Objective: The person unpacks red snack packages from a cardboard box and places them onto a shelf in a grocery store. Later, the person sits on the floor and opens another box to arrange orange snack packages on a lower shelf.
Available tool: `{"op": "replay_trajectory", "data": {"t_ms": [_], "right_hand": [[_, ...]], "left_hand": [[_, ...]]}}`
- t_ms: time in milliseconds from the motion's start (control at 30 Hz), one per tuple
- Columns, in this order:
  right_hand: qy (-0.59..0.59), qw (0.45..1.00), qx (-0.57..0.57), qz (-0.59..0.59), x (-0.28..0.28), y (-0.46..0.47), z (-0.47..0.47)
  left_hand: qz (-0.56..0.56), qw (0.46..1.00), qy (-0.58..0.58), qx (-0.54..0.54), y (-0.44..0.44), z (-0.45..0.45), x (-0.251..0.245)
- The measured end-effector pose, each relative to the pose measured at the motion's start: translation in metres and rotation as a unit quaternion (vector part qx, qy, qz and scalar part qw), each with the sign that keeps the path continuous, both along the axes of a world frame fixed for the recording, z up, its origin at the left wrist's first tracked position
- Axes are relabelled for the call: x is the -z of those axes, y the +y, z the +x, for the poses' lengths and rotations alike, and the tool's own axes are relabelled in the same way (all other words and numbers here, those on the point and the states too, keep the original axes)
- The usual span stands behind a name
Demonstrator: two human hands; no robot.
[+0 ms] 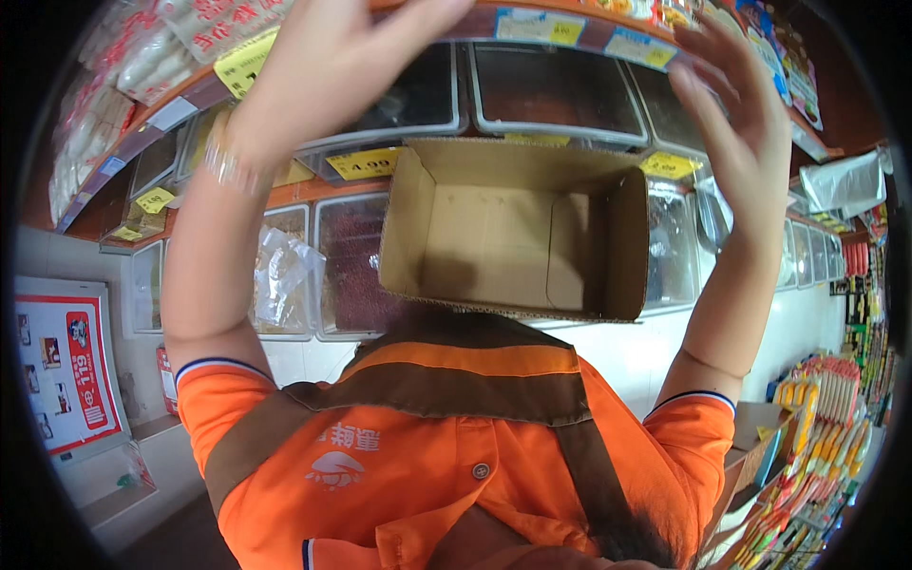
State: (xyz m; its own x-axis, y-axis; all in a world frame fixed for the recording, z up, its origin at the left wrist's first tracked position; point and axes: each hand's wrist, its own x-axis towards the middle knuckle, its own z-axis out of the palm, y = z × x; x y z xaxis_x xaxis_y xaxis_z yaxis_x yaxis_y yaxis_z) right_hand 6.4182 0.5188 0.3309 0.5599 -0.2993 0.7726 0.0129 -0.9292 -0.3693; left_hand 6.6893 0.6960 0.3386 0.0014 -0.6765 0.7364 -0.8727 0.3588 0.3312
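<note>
My left hand [331,68] is raised to the upper shelf, blurred, with a clear bangle on the wrist. Its thumb points to the right, while the other fingers pass out of the top of the view, so what they hold is hidden. On the other side, my right hand [748,121] is lifted near the shelf's price labels [640,48], fingers bent and apart, with nothing seen in them. Between my forearms an open cardboard box [499,242] rests over the lower bins, against my apron [463,385]. Only its bare inside shows.
Dark clear-lidded bins [556,89] stand under the upper shelf. Below, a bin of dark red grains [349,263] adjoins one with a crumpled plastic bag [285,274] on top. White packets [164,57] fill the shelf at left. Packaged goods [812,442] stand at right.
</note>
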Motion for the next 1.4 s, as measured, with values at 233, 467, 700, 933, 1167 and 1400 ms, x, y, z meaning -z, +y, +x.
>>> {"op": "replay_trajectory", "data": {"t_ms": [233,467,700,933,1167,1400], "right_hand": [[0.094,0.911,0.174,0.362,0.11,0.056,-0.109],[-0.208,0.791,0.271,0.508,0.169,0.101,-0.161],[-0.196,0.845,0.192,0.46,0.158,0.13,-0.133],[-0.211,0.813,0.223,0.495,0.164,0.164,-0.127],[-0.274,0.829,0.24,0.426,0.158,0.177,-0.13],[-0.256,0.867,0.112,0.412,0.149,0.223,-0.132]], "left_hand": [[0.202,0.974,0.101,0.006,0.139,-0.021,0.112],[0.51,0.733,0.426,-0.147,0.301,-0.04,0.274],[0.642,0.656,0.332,-0.218,0.363,-0.047,0.39],[0.67,0.666,0.281,-0.168,0.335,-0.03,0.387],[0.695,0.687,0.204,-0.053,0.286,-0.013,0.337],[0.703,0.7,0.121,0.043,0.227,0.012,0.19]]}}
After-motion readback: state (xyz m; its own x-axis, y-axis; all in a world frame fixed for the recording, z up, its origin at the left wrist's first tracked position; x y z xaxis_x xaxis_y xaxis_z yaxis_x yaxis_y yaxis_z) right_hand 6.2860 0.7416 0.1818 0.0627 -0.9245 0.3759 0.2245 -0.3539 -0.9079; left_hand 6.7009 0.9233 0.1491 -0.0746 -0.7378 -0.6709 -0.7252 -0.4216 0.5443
